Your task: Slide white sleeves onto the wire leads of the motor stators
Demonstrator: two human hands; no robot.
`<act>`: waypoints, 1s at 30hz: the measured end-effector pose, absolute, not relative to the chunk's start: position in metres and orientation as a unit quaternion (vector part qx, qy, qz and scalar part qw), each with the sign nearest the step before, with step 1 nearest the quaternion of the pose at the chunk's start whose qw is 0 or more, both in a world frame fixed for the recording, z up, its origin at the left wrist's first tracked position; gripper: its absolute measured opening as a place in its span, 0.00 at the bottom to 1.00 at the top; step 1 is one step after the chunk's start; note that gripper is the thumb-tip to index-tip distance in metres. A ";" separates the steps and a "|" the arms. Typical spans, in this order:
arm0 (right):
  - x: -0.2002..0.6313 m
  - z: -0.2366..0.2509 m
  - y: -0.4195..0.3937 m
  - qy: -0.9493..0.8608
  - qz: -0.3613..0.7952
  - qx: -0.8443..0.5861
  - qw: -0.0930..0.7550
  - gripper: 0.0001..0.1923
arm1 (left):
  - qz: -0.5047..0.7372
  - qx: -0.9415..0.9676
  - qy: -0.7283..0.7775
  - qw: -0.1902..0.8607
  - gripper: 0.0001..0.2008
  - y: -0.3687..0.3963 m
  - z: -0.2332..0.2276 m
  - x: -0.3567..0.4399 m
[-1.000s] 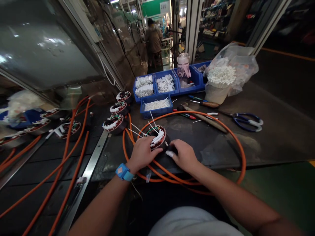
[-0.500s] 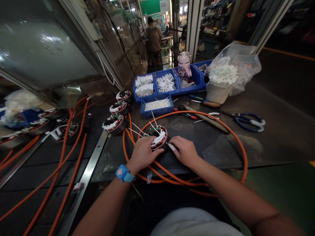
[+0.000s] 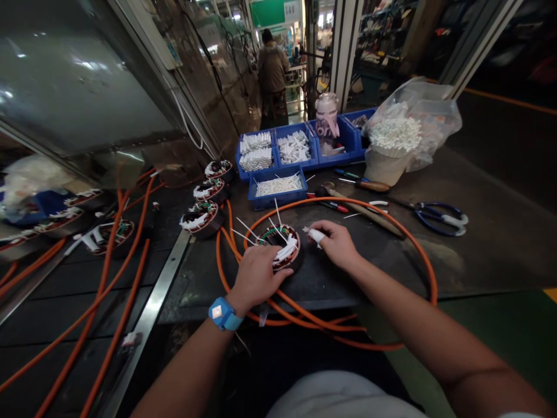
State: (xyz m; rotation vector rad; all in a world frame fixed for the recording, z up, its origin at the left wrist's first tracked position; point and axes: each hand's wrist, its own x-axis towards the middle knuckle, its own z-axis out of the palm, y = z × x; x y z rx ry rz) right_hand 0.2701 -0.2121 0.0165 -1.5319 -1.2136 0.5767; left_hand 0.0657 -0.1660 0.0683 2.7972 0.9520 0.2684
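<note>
A round motor stator (image 3: 296,251) with copper windings, green bits and white sleeves lies on the dark bench, several thin white tubes sticking up from its left side. My left hand (image 3: 256,273), with a blue watch on the wrist, grips its near left edge, thumb along the front. To the right of the stator, and apart from it, my right hand (image 3: 331,241) is closed in a pinch. White wrapping covers one fingertip; whatever lies between the fingers is too small to make out. An orange hose (image 3: 429,261) loops around both hands.
Behind stand a tray of thin white tubes (image 3: 256,203), blue bins (image 3: 317,152) of white sleeves, a bottle (image 3: 326,110) and a tub of tubes (image 3: 385,168). Blue-handled scissors (image 3: 439,226) and a hammer (image 3: 369,215) lie right. More stators (image 3: 202,223) sit left. A person (image 3: 272,67) is far back.
My right hand has drawn away from the stator, slightly up and to the right. My left hand stays on the stator, whose white tubes have shifted a little.
</note>
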 end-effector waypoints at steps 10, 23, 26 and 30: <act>0.320 0.060 -0.079 -0.562 0.090 -0.720 0.397 0.17 | 0.106 0.946 0.303 0.034 0.20 -0.185 0.050 0.069; 0.348 0.042 -0.022 -0.609 0.075 -0.725 0.312 0.14 | 0.140 0.941 0.304 0.046 0.19 -0.180 0.042 0.066; 0.355 0.042 -0.040 -0.610 0.063 -0.703 0.360 0.17 | 0.145 0.940 0.307 0.035 0.18 -0.182 0.041 0.068; 0.387 0.050 -0.096 -0.583 0.003 -0.698 0.416 0.17 | 0.161 0.924 0.346 0.004 0.18 -0.186 0.037 0.075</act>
